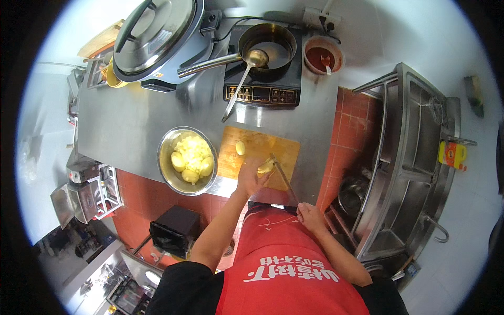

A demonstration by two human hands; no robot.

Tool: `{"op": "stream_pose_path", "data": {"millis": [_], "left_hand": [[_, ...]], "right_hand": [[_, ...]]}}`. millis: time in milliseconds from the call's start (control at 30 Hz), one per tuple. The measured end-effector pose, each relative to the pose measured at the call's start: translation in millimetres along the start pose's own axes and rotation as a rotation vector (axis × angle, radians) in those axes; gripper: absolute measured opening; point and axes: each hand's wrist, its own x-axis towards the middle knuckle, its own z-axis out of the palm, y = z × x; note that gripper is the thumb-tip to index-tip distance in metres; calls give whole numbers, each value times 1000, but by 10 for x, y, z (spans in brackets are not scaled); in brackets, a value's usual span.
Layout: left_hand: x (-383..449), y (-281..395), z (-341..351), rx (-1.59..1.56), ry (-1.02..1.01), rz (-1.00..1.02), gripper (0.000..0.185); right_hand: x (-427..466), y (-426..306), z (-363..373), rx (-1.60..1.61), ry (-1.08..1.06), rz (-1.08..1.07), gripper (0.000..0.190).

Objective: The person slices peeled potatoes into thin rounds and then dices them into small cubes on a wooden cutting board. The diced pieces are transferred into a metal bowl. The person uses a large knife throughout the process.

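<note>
On a wooden cutting board [256, 138], my left hand [249, 177] presses against a cut piece of peeled potato [266, 167]. My right hand [311, 216] grips the handle of a kitchen knife [284, 175], whose blade lies along the right side of that potato. Another pale peeled potato piece [240, 148] rests near the top left of the board. Left of the board stands a metal bowl [159, 161] holding diced potato [193, 146] and several larger peeled potatoes [190, 176].
Behind the board, an induction cooker [236, 80] carries a saucepan [289, 63] with a ladle [238, 94] across its rim. Further left is a large lidded cooker [185, 59]. A tub of red sauce [309, 67] stands right. A steel sink [417, 157] lies beyond the steel table's [130, 122] right edge.
</note>
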Motion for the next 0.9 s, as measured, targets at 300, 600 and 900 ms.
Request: {"op": "stream_pose_path", "data": {"millis": [300,600,900], "left_hand": [[-75,52,171,73,53,76,43],[-25,107,89,-16,61,108,33],[-97,-3,117,-97,113,85,26]], "right_hand": [[-78,-10,32,-84,-12,-68,48],[-40,-146,125,-285,62,-114,45],[-41,-116,146,-138,-2,0,48]]}}
